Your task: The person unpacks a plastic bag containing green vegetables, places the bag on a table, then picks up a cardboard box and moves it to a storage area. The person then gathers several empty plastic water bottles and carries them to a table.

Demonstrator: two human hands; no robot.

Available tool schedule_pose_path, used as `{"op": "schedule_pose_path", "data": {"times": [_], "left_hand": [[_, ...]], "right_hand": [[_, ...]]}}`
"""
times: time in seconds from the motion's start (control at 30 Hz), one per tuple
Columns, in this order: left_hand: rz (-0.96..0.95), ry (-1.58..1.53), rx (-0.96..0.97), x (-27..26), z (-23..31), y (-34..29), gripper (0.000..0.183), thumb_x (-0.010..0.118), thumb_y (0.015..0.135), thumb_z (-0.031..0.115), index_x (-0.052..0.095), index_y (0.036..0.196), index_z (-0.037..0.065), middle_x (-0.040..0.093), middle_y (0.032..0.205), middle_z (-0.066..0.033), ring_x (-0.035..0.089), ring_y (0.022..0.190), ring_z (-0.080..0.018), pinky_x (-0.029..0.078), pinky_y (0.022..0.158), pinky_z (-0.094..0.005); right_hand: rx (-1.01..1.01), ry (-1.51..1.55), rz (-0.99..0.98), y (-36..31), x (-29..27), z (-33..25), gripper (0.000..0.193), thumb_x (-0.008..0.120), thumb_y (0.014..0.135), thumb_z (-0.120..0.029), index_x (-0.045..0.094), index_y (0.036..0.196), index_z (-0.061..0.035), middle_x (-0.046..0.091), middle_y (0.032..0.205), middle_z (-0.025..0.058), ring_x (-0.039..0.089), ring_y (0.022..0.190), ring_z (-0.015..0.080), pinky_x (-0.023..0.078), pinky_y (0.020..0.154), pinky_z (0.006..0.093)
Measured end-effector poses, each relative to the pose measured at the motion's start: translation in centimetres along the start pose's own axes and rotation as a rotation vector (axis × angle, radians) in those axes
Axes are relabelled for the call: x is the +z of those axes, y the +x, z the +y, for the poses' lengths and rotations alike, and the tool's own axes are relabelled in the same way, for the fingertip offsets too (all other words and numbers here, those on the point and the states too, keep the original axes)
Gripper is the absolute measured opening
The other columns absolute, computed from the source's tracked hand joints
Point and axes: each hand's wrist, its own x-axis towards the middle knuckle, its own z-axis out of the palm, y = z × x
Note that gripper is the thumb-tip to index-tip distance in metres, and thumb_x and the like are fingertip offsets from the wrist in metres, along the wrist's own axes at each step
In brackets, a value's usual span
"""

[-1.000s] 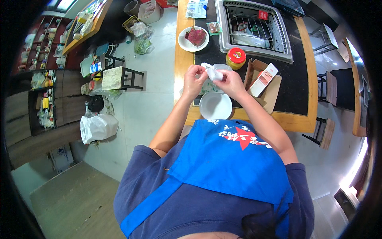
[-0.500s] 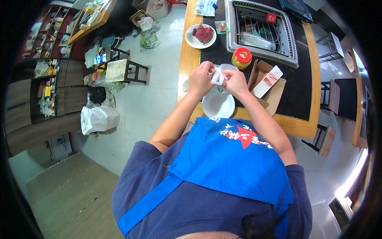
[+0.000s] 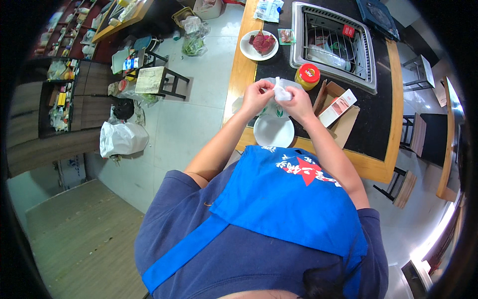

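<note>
While both hands meet above the white plate [image 3: 273,130], they pinch a small piece of thin white plastic, a bag or wrapper [image 3: 282,91], between them. The left hand [image 3: 256,97] grips its left side and the right hand [image 3: 298,103] its right side, fingers closed on the film, with a twisted tuft sticking up where the two hands come together. What is inside, if anything, cannot be made out.

The film looks very light, soft and limp, so it would crumple instead of holding a shape, and it may be slippery; a firm pinch with the fingertips at the edge or the gathered top seems the best hold, since a loose grip would let it slide or tear unevenly.

Just beyond the plate, past the hands, stands a jar with a red lid [image 3: 307,75]. To the right of the plate lies an open cardboard box [image 3: 343,122] with a slim white and red carton [image 3: 337,107] leaning in it. Farther beyond the plate sits a metal grill tray [image 3: 334,42] sunk in the dark tabletop [image 3: 368,134], and left of that a small dish of red meat [image 3: 259,45]
</note>
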Motion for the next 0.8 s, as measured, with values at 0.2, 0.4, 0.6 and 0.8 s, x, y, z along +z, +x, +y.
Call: {"op": "schedule_pose_path", "data": {"times": [0.2, 0.4, 0.6, 0.8], "left_hand": [[0.072, 0.386, 0.263, -0.7, 2.0, -1.5, 0.015, 0.072, 0.077, 0.012, 0.065, 0.086, 0.003, 0.064, 0.076, -0.0051, 0.06, 0.066, -0.0141, 0.048, 0.063, -0.0288], [0.381, 0.482, 0.256, 0.3, 1.2, -1.7, 0.017, 0.055, 0.086, 0.02, 0.053, 0.089, 0.003, 0.064, 0.073, -0.0158, 0.063, 0.068, -0.0345, 0.05, 0.065, -0.0417], [0.325, 0.004, -0.241, -0.6, 0.5, -0.6, 0.039, 0.046, 0.095, 0.04, 0.058, 0.087, 0.004, 0.066, 0.072, -0.0118, 0.061, 0.062, -0.0238, 0.048, 0.06, -0.0372], [0.028, -0.374, -0.387, -2.8, 1.8, -1.0, 0.041, 0.049, 0.09, 0.04, 0.066, 0.098, 0.003, 0.067, 0.086, -0.007, 0.062, 0.081, -0.017, 0.049, 0.08, -0.0312]], "right_hand": [[0.081, 0.058, -0.127, 0.1, 0.1, 0.6, 0.024, 0.072, 0.075, -0.024, 0.063, 0.074, -0.0021, 0.061, 0.068, 0.0167, 0.06, 0.063, 0.0303, 0.046, 0.06, 0.038], [0.039, 0.021, -0.024, -0.4, 0.0, 0.1, 0.029, 0.068, 0.078, -0.022, 0.057, 0.067, 0.0011, 0.052, 0.058, 0.0183, 0.052, 0.051, 0.0296, 0.041, 0.053, 0.0383], [0.133, 0.039, 0.154, -0.9, 0.3, 0.4, 0.046, 0.057, 0.092, -0.038, 0.061, 0.068, 0.0015, 0.058, 0.061, 0.0182, 0.057, 0.055, 0.0307, 0.046, 0.057, 0.038], [0.359, 0.369, -0.172, 0.1, -0.4, 1.3, 0.054, 0.046, 0.099, -0.051, 0.063, 0.098, -0.0008, 0.067, 0.085, 0.0078, 0.063, 0.081, 0.0149, 0.047, 0.074, 0.0307]]}}
